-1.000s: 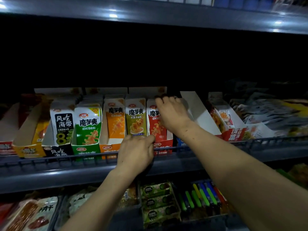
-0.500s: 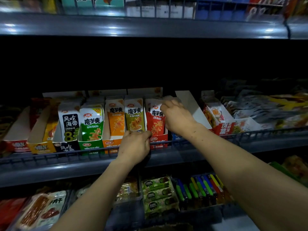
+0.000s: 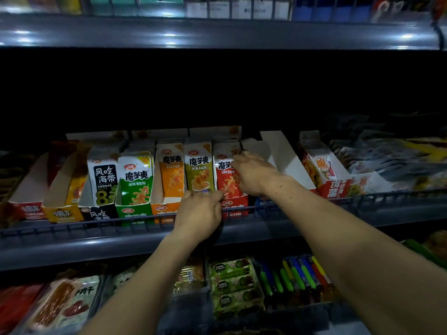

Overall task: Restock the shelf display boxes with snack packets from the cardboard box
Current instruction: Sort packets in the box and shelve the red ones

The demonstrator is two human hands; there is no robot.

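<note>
Both hands at the red display box, middle shelf.
My right hand [image 3: 254,172] pinches the front red packet [image 3: 226,177]; left hand [image 3: 199,212], fingers curled, at the olive packet [image 3: 198,170] base, grasp unclear.

Red snack packets [image 3: 226,176] upright, seemingly filling red display box [image 3: 235,206].

A row of open display boxes [image 3: 219,209] holding upright snack packets [image 3: 198,170] is carried on the dark shelf [image 3: 72,240], side by side behind its low wire front rail [image 3: 362,197].
</note>
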